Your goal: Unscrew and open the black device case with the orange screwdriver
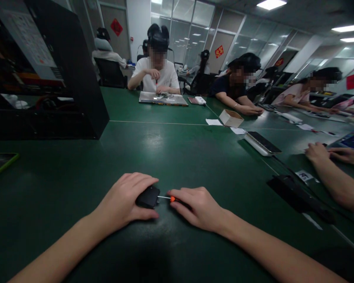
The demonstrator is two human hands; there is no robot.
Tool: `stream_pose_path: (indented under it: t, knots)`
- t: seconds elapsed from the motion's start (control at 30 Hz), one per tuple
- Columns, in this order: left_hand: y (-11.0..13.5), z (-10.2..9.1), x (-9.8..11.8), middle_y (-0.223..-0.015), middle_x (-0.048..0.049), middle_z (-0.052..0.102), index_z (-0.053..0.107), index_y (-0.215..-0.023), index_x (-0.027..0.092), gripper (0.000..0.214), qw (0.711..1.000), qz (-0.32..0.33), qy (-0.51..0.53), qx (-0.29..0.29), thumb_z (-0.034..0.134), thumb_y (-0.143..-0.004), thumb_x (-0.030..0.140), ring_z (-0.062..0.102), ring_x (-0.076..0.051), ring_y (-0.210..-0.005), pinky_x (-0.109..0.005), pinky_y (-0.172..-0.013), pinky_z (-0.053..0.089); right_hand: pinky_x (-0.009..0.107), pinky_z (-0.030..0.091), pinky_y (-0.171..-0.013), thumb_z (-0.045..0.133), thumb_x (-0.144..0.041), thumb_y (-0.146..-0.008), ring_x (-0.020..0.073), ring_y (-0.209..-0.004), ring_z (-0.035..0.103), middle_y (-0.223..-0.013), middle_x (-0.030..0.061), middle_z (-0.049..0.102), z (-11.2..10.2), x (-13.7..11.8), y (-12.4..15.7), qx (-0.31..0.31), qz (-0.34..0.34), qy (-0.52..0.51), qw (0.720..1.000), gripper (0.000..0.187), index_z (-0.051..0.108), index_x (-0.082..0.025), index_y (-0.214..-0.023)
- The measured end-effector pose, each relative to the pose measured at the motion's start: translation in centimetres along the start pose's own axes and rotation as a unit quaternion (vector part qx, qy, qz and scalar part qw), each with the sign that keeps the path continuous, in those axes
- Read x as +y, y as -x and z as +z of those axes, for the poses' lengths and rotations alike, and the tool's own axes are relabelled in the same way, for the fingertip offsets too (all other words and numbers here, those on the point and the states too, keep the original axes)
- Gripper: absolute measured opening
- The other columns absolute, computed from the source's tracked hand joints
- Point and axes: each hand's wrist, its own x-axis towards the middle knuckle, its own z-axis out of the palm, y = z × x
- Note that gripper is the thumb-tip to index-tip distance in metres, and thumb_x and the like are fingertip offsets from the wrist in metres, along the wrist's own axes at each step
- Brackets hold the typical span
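Left hand (126,201) grips black device (148,197); box (230,118) open.

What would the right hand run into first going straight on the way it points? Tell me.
The small black device, pinned under the left hand. The right hand aims its orange-collared screwdriver at the device's near edge; the tip seems already there, though contact is unclear.

My left hand (126,200) lies over a device (148,196) on the table (165,157), and my right hand (199,206) sits just right of it, a screwdriver (168,198) under it reaching left to the device's edge. Far left of my left hand lies a tablet (0,163), a cabinet (76,70) behind it — right of my right hand sit a case (295,194) and, farther back, a phone (264,142).
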Motion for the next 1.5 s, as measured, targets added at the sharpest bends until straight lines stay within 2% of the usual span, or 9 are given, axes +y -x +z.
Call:
stream_pose_path:
  t: [0.07, 0.17, 0.27, 0.47, 0.67, 0.87, 1.1, 1.27, 1.5]
  knots:
    - [-0.1, -1.6, -1.0, -0.134, -0.0102, 0.068, 0.057, -0.141, 0.025, 0.077, 0.996, -0.011, 0.037, -0.078, 0.085, -0.074, 0.053, 0.063, -0.03, -0.121, -0.042, -0.103, 0.048, 0.025, 0.047, -0.063, 0.045, -0.032, -0.106, 0.0138, -0.07, 0.067, -0.087, 0.0053, 0.073, -0.5, 0.5, 0.1, 0.01, 0.005, -0.006, 1.0, 0.029, 0.064, -0.015, -0.12]
    - [-0.2, -3.6, -2.4, -0.133, -0.007, 0.069, 0.061, -0.137, 0.028, 0.06, 0.987, -0.066, 0.079, -0.124, 0.079, -0.082, 0.043, 0.066, -0.028, -0.119, -0.039, -0.102, 0.05, 0.025, 0.049, -0.065, 0.047, -0.031, -0.105, 0.0138, -0.071, 0.068, -0.088, 0.0059, 0.074, -1.0, 1.0, 0.3, 0.01, 0.011, -0.006, 1.0, 0.029, 0.065, -0.014, -0.121]
    - [-0.2, -4.2, -3.0, -0.121, -0.0046, 0.075, 0.07, -0.123, 0.026, 0.043, 0.977, -0.106, 0.115, -0.143, 0.077, -0.083, 0.042, 0.071, -0.026, -0.108, -0.036, -0.093, 0.055, 0.025, 0.05, -0.065, 0.048, -0.031, -0.105, 0.0138, -0.07, 0.068, -0.088, 0.0061, 0.074, -1.1, 0.9, 0.3, 0.012, 0.008, -0.002, 1.0, 0.029, 0.066, -0.014, -0.12]
    - [-0.4, -1.7, -1.5, -0.117, -0.0079, 0.076, 0.073, -0.119, 0.023, 0.043, 0.976, -0.174, 0.13, -0.035, 0.077, -0.082, 0.046, 0.071, -0.031, -0.105, -0.043, -0.092, 0.056, 0.025, 0.05, -0.065, 0.047, -0.031, -0.105, 0.014, -0.07, 0.067, -0.087, 0.006, 0.074, -0.7, 0.4, 0.0, 0.014, 0.03, 0.008, 0.999, 0.029, 0.066, -0.016, -0.12]
    - [-0.2, -1.1, -1.4, -0.122, -0.0078, 0.075, 0.069, -0.126, 0.023, 0.043, 0.954, -0.165, 0.24, -0.066, 0.073, -0.086, 0.04, 0.072, -0.028, -0.107, -0.043, -0.094, 0.058, 0.027, 0.053, -0.069, 0.049, -0.032, -0.104, 0.0156, -0.075, 0.07, -0.095, 0.0076, 0.076, -0.7, 1.0, 0.1, 0.028, 0.05, -0.001, 0.998, 0.028, 0.066, -0.016, -0.121]
    - [-0.4, -1.1, -1.0, -0.122, -0.0087, 0.075, 0.07, -0.124, 0.022, 0.042, 0.949, -0.178, 0.257, -0.036, 0.074, -0.085, 0.038, 0.072, -0.03, -0.109, -0.046, -0.097, 0.058, 0.027, 0.052, -0.07, 0.049, -0.033, -0.104, 0.0158, -0.078, 0.07, -0.096, 0.0066, 0.076, -0.6, 1.0, 0.0, 0.021, 0.062, -0.036, 0.997, 0.026, 0.066, -0.018, -0.117]
    - [-0.3, -0.8, -1.1, -0.125, -0.0081, 0.074, 0.069, -0.126, 0.022, 0.044, 0.935, -0.186, 0.298, -0.034, 0.074, -0.085, 0.035, 0.072, -0.028, -0.112, -0.046, -0.098, 0.059, 0.026, 0.052, -0.071, 0.05, -0.032, -0.104, 0.0151, -0.08, 0.07, -0.098, 0.0055, 0.076, -0.2, 0.7, -0.2, 0.02, 0.092, -0.062, 0.994, 0.024, 0.066, -0.018, -0.115]
    - [-0.4, -0.9, -1.2, -0.116, -0.0086, 0.077, 0.071, -0.122, 0.02, 0.041, 0.941, -0.187, 0.28, -0.038, 0.074, -0.084, 0.035, 0.075, -0.027, -0.098, -0.044, -0.091, 0.062, 0.025, 0.049, -0.065, 0.049, -0.031, -0.104, 0.0135, -0.071, 0.068, -0.091, 0.0059, 0.075, -2.2, 2.1, 0.1, 0.0, 0.017, 0.015, 1.0, 0.028, 0.067, -0.016, -0.118]
    - [-0.5, -0.9, -0.6, -0.111, -0.0077, 0.078, 0.071, -0.121, 0.02, 0.041, 0.953, -0.18, 0.245, -0.021, 0.073, -0.084, 0.038, 0.075, -0.026, -0.095, -0.04, -0.087, 0.062, 0.028, 0.038, -0.055, 0.05, -0.031, -0.102, 0.0118, -0.057, 0.056, -0.07, 0.0011, 0.065, -5.6, 3.4, 0.9, -0.021, -0.078, 0.126, 0.989, 0.028, 0.07, -0.016, -0.113]
